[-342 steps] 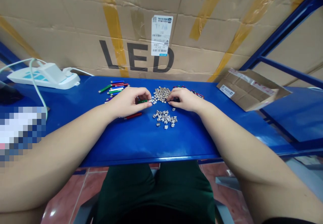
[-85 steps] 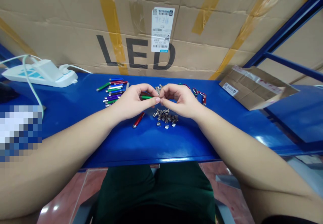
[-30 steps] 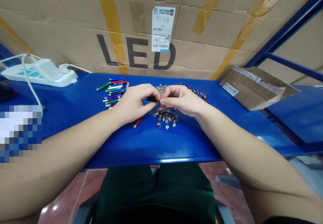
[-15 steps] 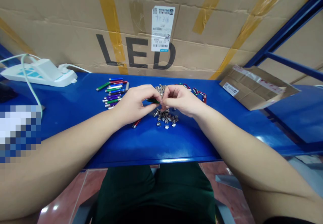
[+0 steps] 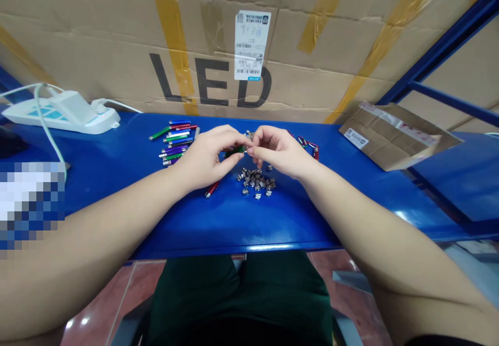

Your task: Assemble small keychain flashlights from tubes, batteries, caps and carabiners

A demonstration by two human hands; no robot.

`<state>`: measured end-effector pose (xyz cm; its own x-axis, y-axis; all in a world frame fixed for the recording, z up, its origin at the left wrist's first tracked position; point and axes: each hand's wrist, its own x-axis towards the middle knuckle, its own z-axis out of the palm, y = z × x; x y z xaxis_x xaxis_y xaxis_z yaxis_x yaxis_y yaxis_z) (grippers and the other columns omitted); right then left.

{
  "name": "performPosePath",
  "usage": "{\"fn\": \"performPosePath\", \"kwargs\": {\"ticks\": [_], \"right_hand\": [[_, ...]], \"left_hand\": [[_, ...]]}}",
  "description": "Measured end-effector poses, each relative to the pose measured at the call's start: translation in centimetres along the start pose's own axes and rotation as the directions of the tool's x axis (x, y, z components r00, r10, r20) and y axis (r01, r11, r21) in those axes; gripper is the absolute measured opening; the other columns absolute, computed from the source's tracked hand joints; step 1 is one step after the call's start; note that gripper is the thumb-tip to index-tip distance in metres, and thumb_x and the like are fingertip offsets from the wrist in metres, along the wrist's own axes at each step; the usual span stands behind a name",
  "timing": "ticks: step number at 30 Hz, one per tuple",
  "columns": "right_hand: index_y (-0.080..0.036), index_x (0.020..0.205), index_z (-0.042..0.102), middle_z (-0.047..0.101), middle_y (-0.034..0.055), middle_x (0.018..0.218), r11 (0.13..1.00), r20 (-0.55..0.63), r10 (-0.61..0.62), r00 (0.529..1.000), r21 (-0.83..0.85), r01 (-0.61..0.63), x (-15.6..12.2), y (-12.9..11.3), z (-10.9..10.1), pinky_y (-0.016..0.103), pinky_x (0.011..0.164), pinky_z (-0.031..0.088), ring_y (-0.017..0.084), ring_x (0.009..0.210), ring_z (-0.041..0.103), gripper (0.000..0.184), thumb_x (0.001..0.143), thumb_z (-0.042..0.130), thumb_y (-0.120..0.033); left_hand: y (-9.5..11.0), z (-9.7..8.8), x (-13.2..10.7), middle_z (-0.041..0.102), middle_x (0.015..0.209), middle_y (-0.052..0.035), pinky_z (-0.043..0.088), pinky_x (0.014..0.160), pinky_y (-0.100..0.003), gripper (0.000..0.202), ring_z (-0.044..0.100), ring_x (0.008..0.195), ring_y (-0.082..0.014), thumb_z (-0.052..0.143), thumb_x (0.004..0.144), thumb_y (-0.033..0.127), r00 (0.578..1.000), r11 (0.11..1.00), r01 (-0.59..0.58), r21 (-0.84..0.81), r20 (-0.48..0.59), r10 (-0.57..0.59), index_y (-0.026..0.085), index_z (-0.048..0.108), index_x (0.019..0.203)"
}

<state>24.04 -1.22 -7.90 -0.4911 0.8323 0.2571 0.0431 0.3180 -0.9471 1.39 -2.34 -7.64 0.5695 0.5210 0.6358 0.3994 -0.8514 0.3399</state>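
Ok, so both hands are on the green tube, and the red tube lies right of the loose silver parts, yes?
No: the head view shows the red tube left of the loose silver parts, not right. The rest stands: the left hand and right hand are on the green tube.

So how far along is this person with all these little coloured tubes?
Probably early on. Done: a few coloured pieces with clips lie right of the hands, apparently finished. In hand: the left hand and right hand pinch a green metal tube between them. Left: a row of coloured tubes, a red tube and a pile of silver metal parts lie on the blue table.
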Motion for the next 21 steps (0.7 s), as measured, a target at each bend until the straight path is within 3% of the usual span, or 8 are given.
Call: {"fn": "performPosePath", "kwargs": {"ticks": [15, 21], "right_hand": [[-0.021, 0.084, 0.058, 0.062, -0.0040, 0.072, 0.999, 0.024, 0.006, 1.000, -0.048, -0.005, -0.27, -0.32, 0.28, 0.026, 0.054, 0.045, 0.010, 0.056, 0.056, 0.033, 0.082, 0.086, -0.037], [-0.021, 0.084, 0.058, 0.062, -0.0044, 0.071, 0.999, 0.032, -0.001, 0.999, -0.053, 0.003, -0.28, 0.00, 0.13, 0.025, 0.053, 0.044, 0.010, 0.055, 0.054, 0.033, 0.080, 0.087, -0.036]], "left_hand": [[0.17, 0.03, 0.00, 0.074, 0.099, -0.0050, 0.059, 0.076, -0.030, 0.011, 0.070, 0.087, -0.0177, 0.067, 0.094, 0.024, 0.996, 0.993, 0.090, -0.076, -0.004, -0.090, 0.019, 0.073, 0.101], [0.06, 0.15, -0.02, 0.071, 0.090, -0.0033, 0.056, 0.070, -0.027, 0.009, 0.066, 0.076, -0.0147, 0.068, 0.094, 0.025, 0.997, 0.995, 0.066, -0.069, -0.023, -0.068, 0.018, 0.073, 0.098]]}}
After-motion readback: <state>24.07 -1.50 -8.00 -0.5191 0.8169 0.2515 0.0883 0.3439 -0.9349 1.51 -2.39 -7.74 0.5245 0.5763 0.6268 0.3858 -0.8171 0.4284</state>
